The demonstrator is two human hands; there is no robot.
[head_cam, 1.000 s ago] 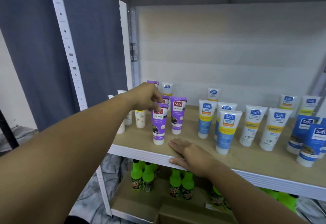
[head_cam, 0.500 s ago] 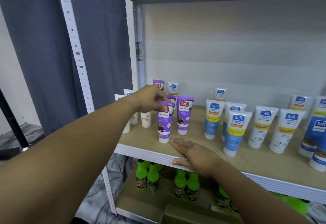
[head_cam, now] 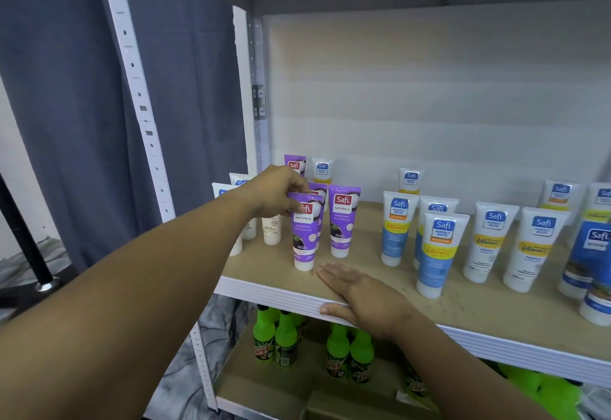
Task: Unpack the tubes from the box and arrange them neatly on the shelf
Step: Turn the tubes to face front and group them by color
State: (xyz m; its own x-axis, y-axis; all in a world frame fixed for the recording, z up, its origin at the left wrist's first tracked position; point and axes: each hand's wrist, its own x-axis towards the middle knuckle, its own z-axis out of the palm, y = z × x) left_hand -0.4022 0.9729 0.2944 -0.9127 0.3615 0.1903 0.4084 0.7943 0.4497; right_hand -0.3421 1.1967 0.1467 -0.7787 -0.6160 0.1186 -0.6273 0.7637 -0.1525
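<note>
Head view: wooden shelf (head_cam: pixel 380 274), grey curtain (head_cam: pixel 66 105) beside.

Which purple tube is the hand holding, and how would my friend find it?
Look at the wooden shelf above the green bottles, toward its left end where the purple tubes stand. The front purple tube stands on its white cap nearest the shelf edge, and the left hand pinches its top. Its purple neighbour to the right stands untouched, farther back.

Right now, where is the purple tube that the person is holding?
The front purple tube stands near the shelf front edge, left of centre, its top pinched by the left hand, beside another purple tube.
</note>
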